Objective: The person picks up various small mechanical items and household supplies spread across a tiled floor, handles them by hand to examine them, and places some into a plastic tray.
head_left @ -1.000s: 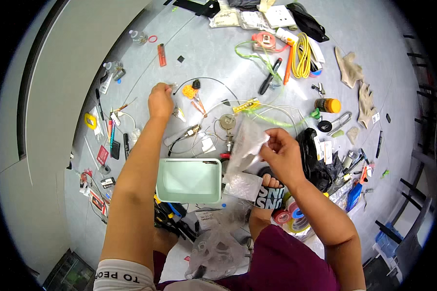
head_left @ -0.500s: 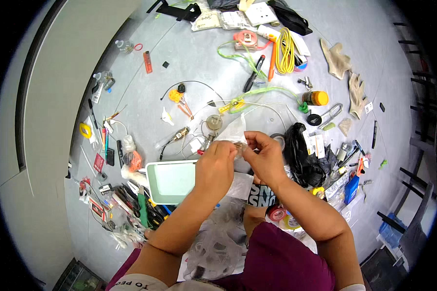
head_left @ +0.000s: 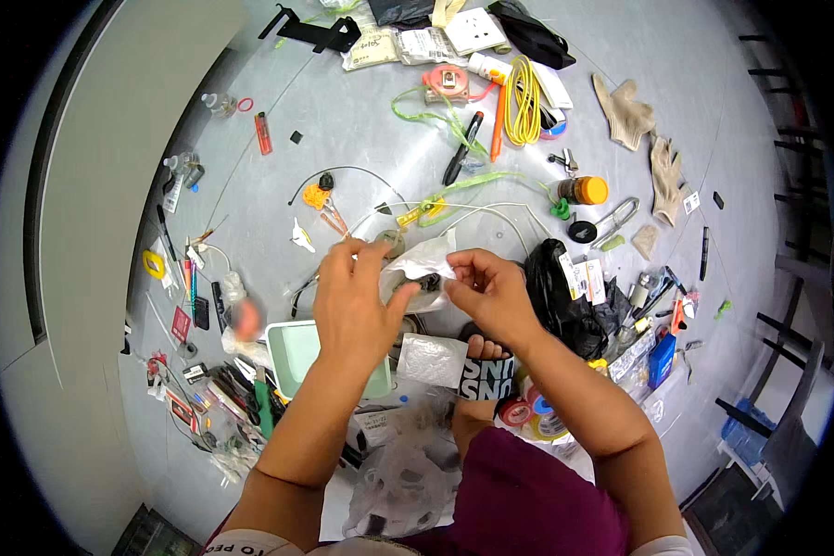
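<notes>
The left hand (head_left: 354,301) arches, spread, beside the white bag (head_left: 432,250) while the right hand (head_left: 494,295) pinches its rim.

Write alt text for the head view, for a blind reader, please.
A person's right hand pinches an open white pouch holding something dark, the left hand spread beside it, above a cluttered grey floor. A mint-green tray is partly hidden by the left arm; farther away lie coiled yellow cable and beige gloves.

The left grip (head_left: 357,301) hides part of the green tray (head_left: 292,360); the white bag's (head_left: 428,252) dark contents (head_left: 426,283) are unclear.
</notes>
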`<state>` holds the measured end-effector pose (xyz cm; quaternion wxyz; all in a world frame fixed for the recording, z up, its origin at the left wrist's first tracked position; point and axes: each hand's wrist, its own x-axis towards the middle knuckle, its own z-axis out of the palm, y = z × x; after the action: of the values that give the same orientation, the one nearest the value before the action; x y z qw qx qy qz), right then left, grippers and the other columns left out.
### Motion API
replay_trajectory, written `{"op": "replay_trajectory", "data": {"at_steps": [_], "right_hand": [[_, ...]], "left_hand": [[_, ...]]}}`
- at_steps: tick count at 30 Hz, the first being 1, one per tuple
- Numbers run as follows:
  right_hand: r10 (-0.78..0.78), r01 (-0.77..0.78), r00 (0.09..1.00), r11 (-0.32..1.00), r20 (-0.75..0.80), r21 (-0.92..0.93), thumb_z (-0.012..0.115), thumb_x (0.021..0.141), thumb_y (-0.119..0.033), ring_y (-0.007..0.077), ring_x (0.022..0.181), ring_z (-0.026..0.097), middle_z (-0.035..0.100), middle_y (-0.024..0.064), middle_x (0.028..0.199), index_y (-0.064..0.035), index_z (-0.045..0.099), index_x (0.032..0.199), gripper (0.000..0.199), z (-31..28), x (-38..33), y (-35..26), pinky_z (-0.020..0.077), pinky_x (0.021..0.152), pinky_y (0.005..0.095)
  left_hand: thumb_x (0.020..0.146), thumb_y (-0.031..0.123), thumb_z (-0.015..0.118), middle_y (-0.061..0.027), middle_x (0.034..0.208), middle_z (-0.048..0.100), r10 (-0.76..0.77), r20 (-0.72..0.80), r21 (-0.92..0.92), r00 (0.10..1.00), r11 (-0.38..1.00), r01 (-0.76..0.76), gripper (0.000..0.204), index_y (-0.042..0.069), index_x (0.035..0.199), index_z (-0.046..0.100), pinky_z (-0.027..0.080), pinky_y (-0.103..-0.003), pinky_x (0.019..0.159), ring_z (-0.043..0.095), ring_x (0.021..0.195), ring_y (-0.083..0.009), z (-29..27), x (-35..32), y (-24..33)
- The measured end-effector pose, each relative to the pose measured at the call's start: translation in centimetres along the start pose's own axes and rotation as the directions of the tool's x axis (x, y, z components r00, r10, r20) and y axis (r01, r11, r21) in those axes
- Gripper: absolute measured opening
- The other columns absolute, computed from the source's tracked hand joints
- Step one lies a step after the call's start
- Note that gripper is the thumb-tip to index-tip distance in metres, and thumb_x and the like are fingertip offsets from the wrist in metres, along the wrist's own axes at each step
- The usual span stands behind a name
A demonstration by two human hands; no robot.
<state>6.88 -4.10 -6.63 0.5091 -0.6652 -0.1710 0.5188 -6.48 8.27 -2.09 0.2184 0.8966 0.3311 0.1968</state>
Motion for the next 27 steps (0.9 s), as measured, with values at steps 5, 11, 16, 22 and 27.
{"op": "replay_trajectory", "data": {"at_steps": [5, 11, 16, 22, 27], "right_hand": [[-0.245, 0.168, 0.951, 0.921, -0.187, -0.352, 0.065, 0.082, -0.018, 0.0094, 0.062, 0.054, 0.061, 0.0037, 0.071, 0.0010, 0.065, 0.093, 0.022, -3.4, 7.2, -0.4, 0.0435, 0.057, 0.0242], [-0.344, -0.112, 0.911, 0.322, -0.226, -0.940, 0.060, 0.074, -0.016, 0.0348, 0.075, 0.062, 0.056, 0.0198, 0.097, -0.0005, 0.059, 0.085, 0.019, -4.0, 15.5, 0.8, 0.0516, 0.068, 0.0432], [-0.317, -0.087, 0.928, 0.329, -0.197, -0.940, 0.061, 0.073, -0.017, 0.0334, 0.080, 0.062, 0.056, 0.0177, 0.100, -0.0027, 0.061, 0.083, 0.018, -3.8, 14.0, 0.1, 0.0513, 0.068, 0.0429], [-0.629, 0.549, 0.768, 0.743, -0.119, -0.383, 0.068, 0.071, -0.003, 0.0072, 0.053, 0.047, 0.056, 0.0032, 0.072, -0.0025, 0.061, 0.084, 0.014, -1.1, 2.1, -8.1, 0.0373, 0.048, 0.0190], [-0.470, 0.574, 0.802, 0.433, 0.369, -0.695, 0.068, 0.072, -0.007, 0.0224, 0.057, 0.062, 0.065, 0.0105, 0.080, -0.0051, 0.062, 0.098, 0.026, 0.1, -3.2, -7.2, 0.0489, 0.048, 0.0303]], "left_hand": [[0.076, 0.009, 0.069, -0.0086, 0.068, 0.059, -0.313, 0.263, -0.291, 0.912, 0.876, 0.385, 0.012, 0.002, 0.081, 0.061, 0.045, -0.027, 0.052, 0.054, 0.053, -0.0176, 1.3, -1.9, -1.6], [0.082, 0.005, 0.067, -0.0007, 0.073, 0.060, -0.448, 0.516, -0.605, 0.730, 0.413, 0.681, 0.013, 0.000, 0.088, 0.056, 0.042, -0.019, 0.056, 0.052, 0.064, -0.0042, 3.0, -3.1, 0.9], [0.084, 0.006, 0.064, -0.0014, 0.076, 0.060, -0.448, 0.536, -0.645, 0.715, 0.328, 0.690, 0.009, 0.001, 0.088, 0.057, 0.041, -0.018, 0.057, 0.052, 0.066, -0.0034, 3.6, -3.6, 0.9], [0.083, 0.009, 0.064, -0.0011, 0.068, 0.059, -0.508, 0.417, -0.630, 0.754, 0.436, 0.642, 0.011, 0.001, 0.085, 0.058, 0.040, -0.020, 0.052, 0.050, 0.060, -0.0043, 3.3, -2.9, 0.2], [0.086, 0.007, 0.061, 0.0005, 0.071, 0.058, -0.465, 0.394, -0.662, 0.793, 0.455, 0.596, 0.007, 0.001, 0.087, 0.057, 0.040, -0.019, 0.054, 0.050, 0.063, -0.0039, 4.5, -4.0, -0.5]]}}
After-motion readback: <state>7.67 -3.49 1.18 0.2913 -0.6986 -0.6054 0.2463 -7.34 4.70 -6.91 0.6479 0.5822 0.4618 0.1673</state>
